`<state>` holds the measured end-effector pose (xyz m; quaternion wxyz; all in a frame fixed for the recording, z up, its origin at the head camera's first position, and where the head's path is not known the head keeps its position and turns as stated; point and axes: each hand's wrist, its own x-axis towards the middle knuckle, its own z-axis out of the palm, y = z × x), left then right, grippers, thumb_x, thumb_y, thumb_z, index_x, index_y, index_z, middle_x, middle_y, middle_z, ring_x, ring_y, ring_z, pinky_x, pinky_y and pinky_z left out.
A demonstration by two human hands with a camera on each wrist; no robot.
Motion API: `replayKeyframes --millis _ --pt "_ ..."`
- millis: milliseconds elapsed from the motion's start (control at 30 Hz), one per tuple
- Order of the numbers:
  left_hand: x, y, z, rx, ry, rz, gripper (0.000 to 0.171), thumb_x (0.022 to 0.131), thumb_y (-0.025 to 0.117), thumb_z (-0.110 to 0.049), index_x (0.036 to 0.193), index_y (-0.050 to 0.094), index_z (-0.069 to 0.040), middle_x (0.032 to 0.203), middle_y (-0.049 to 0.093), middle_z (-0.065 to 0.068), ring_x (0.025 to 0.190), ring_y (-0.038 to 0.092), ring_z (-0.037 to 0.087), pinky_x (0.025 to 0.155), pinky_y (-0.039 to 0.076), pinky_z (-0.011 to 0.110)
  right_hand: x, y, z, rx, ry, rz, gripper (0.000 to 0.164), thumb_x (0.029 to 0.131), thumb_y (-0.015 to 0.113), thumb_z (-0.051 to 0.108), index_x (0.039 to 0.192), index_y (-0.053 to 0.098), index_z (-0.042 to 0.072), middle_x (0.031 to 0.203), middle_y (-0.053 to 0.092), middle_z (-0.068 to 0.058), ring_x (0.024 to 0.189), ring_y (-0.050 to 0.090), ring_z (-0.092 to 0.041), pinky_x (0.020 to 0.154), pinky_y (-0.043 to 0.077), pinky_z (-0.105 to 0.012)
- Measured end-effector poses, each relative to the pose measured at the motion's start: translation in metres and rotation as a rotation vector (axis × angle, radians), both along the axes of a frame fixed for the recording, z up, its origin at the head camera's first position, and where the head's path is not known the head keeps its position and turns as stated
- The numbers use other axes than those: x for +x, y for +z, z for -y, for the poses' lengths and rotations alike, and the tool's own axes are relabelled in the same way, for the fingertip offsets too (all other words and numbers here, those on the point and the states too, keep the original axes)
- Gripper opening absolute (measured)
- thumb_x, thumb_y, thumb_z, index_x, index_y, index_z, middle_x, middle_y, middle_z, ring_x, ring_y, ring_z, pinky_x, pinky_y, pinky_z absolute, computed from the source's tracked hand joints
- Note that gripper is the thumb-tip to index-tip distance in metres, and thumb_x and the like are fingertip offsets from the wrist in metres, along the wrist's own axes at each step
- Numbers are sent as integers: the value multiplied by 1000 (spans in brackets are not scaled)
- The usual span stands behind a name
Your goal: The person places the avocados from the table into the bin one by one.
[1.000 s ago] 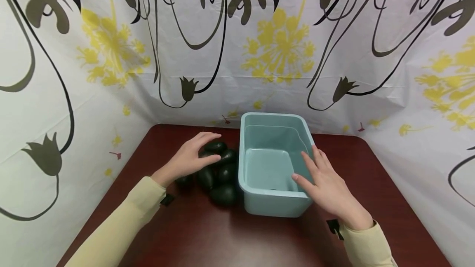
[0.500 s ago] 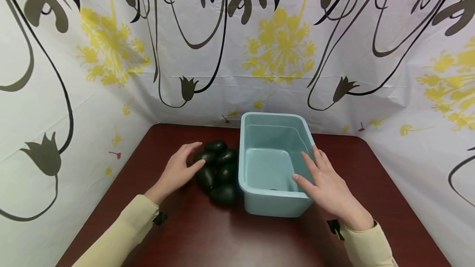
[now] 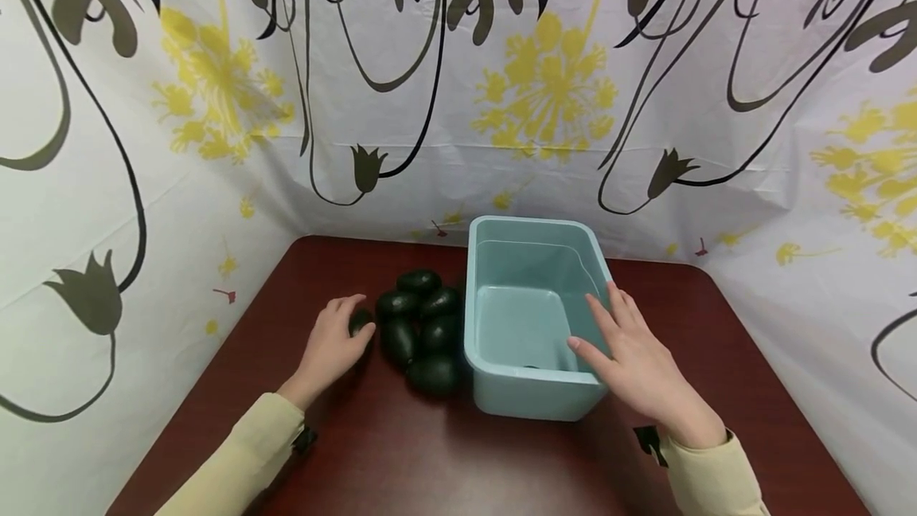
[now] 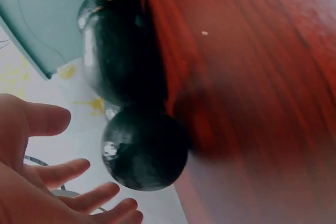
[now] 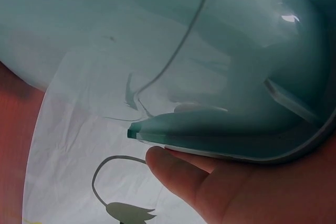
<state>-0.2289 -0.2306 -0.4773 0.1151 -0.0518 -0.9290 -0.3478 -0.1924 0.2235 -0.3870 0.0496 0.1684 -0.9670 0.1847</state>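
Note:
In the head view my left hand (image 3: 329,349) lies beside a dark green avocado (image 3: 360,322) left of a pile, partly behind the fingers and thumb. The left wrist view shows the fingers and thumb spread beside a round avocado end (image 4: 146,148). A longer avocado (image 4: 121,61) lies just behind it. More avocados (image 3: 399,341) are packed against the left side of a light blue plastic bin (image 3: 537,398). My right hand (image 3: 637,361) rests at the bin's right rim with fingers extended, thumb and a finger over the opening. In the right wrist view fingers (image 5: 178,177) lie along the rim.
The bin stands open-topped near the back of a dark red wooden table (image 3: 401,460), its inside bare. A flower-patterned cloth (image 3: 430,118) hangs behind and at both sides of the table.
My left hand has moved left and toward me, from over the pile to the outlying avocado. The right hand has stayed at the bin's rim.

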Motion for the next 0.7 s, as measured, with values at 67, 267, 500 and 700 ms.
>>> replayKeyframes --millis 67,267,500,700 --pt "0 -3 0 -8 12 9 57 98 65 -28 149 46 -10 145 42 22 134 40 44 101 39 62 0 0 0 2 -1 -2 87 99 46 64 159 26 4 167 0 -18 152 0 -39 104 30 -71" --pt "-1 -11 -1 -47 38 13 65 95 70 -35 149 45 -9 144 41 24 131 40 46 94 43 63 0 -1 0 7 -3 -6 87 99 46 64 159 26 4 167 0 -18 152 1 -40 101 33 -71" --pt "-1 -14 0 -70 67 50 79 89 76 -44 151 41 -9 146 38 26 128 44 47 89 45 64 1 -1 1 4 -2 -12 86 99 47 64 159 27 6 167 1 -18 152 2 -40 102 31 -71" --pt "-1 -17 3 -69 83 71 85 86 78 -44 153 38 -10 146 38 26 123 50 47 87 47 64 2 0 1 3 0 -17 85 99 47 63 159 28 6 167 1 -17 152 1 -39 102 31 -72"
